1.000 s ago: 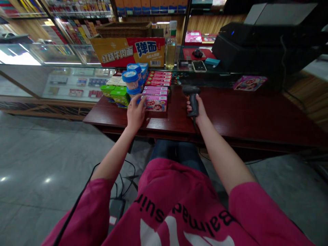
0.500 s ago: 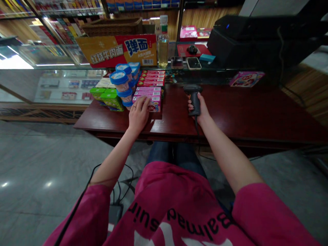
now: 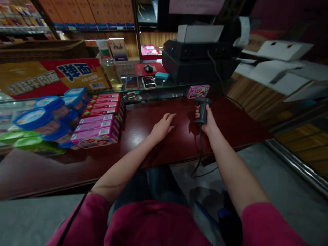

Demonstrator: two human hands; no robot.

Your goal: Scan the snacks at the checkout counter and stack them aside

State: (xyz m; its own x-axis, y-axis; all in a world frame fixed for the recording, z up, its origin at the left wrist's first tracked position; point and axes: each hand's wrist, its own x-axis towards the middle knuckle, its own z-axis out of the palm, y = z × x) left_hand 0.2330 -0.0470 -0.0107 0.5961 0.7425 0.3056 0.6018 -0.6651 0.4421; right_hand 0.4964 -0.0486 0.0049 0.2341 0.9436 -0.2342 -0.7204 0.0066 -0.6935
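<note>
My right hand (image 3: 208, 120) is wrapped round the handle of a black barcode scanner (image 3: 202, 108) that stands upright on the dark red wooden desk (image 3: 225, 124). Its cable hangs over the desk's front edge. My left hand (image 3: 162, 127) hovers just above the desk's middle with fingers loosely spread and nothing in it. To its left lie stacked pink boxes (image 3: 96, 131) and red boxes (image 3: 102, 104). Blue-lidded tubs (image 3: 48, 114) and green packs (image 3: 30, 143) stand further left.
A small pink box (image 3: 197, 91) lies beyond the scanner. Behind on a glass counter are a phone (image 3: 148, 82), an oil bottle (image 3: 111, 70), a yellow-red noodle carton (image 3: 51, 77) and a black cash register (image 3: 194, 58). White printers (image 3: 282, 65) stand at the right.
My left hand has left the pink boxes and moved right to the desk's middle. The view has swung to the right. My right hand still grips the scanner.
</note>
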